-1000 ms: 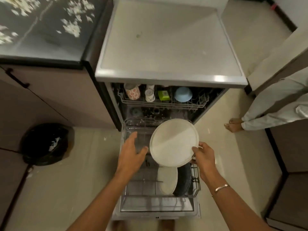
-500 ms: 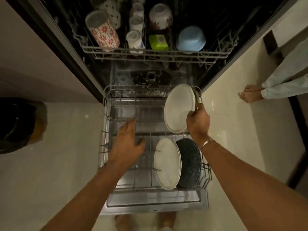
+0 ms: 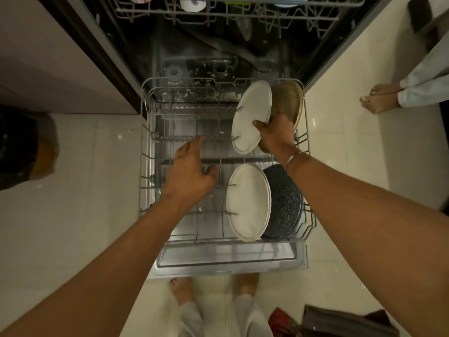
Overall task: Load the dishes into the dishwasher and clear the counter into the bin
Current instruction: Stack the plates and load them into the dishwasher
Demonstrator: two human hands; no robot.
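White plate [image 3: 251, 117] gripped in right hand [image 3: 275, 136], brown plate [image 3: 289, 100] just beside; left hand [image 3: 189, 176] fingers [image 3: 194, 145] released over lower rack [image 3: 189, 110].

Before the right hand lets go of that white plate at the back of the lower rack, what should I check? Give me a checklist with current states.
1. Right hand grips the back white plate by its edge: ok.
2. That plate fully seated in the rack: cannot tell; it stands tilted.
3. Gap to the brown plate behind it: cannot tell; the hand hides it.
4. Left hand clear of the plates, open above the rack's left half: ok.
5. Front white plate and dark plate stand on edge in the rack: ok.
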